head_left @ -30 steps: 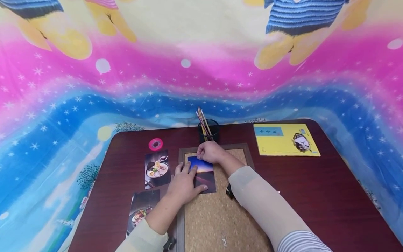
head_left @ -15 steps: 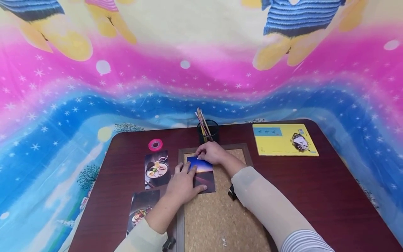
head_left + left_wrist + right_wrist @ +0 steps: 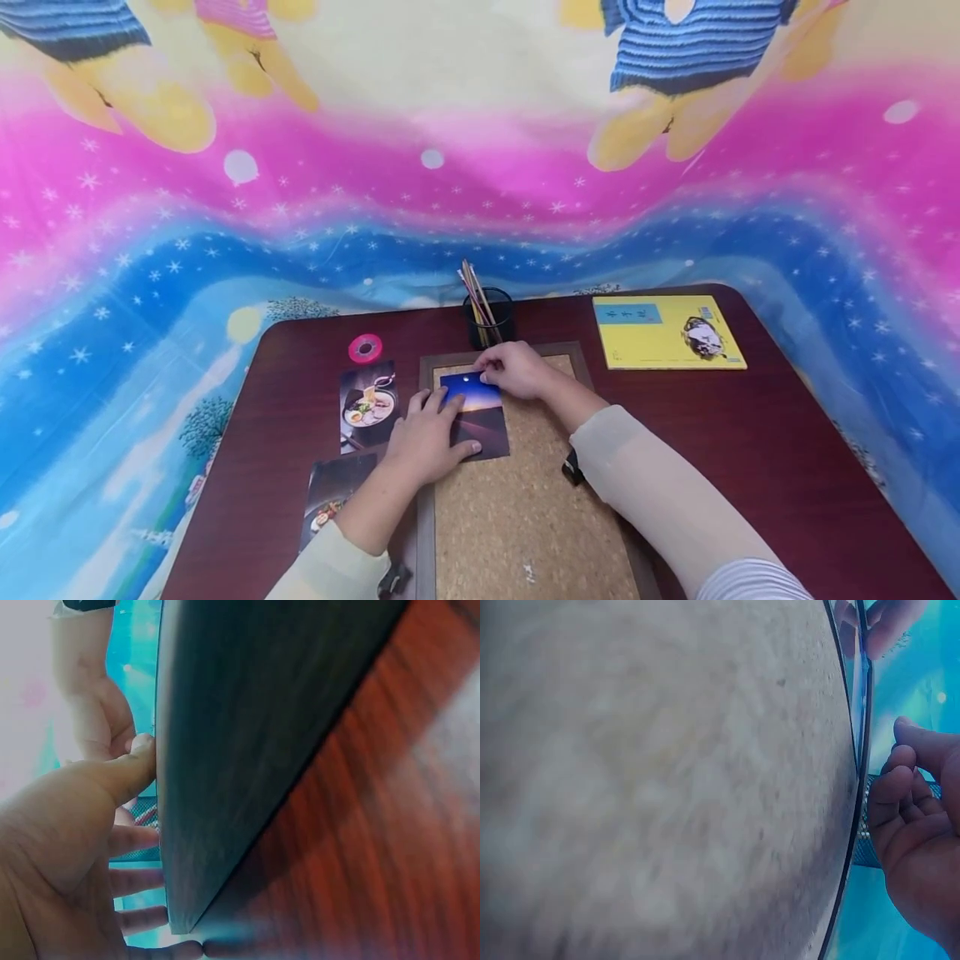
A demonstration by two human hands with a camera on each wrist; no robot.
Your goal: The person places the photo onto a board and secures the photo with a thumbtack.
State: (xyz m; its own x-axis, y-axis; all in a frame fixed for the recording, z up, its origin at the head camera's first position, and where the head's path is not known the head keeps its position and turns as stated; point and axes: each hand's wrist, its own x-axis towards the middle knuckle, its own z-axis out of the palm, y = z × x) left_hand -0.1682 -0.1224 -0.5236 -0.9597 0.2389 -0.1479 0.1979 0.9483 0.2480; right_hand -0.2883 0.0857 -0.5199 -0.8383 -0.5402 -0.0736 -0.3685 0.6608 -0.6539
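A sunset photo [image 3: 480,429] lies on the upper part of a wood-framed corkboard [image 3: 517,517]. My left hand [image 3: 423,437] rests on the photo's left side with fingers spread; in the left wrist view its thumb and fingers lie along the board's edge. A small white pushpin [image 3: 466,378] shows at the photo's top, left of my right hand [image 3: 519,369]. That hand's fingertips are beside the pin, near the photo's top right corner. In the right wrist view the right fingers [image 3: 892,787] are loosely curled, with nothing visible between them and the thumb.
Two food photos, a ramen picture [image 3: 367,407] and a darker one [image 3: 330,492], lie left of the board. Behind stand a pink tape roll [image 3: 365,348] and a black pen cup [image 3: 489,317]. A yellow book [image 3: 667,333] lies back right. Small white bits [image 3: 528,571] sit low on the cork.
My right hand has left the pushpin and shifted right, so the pin now shows on the photo. The left hand stays on the photo. The head view has turned slightly.
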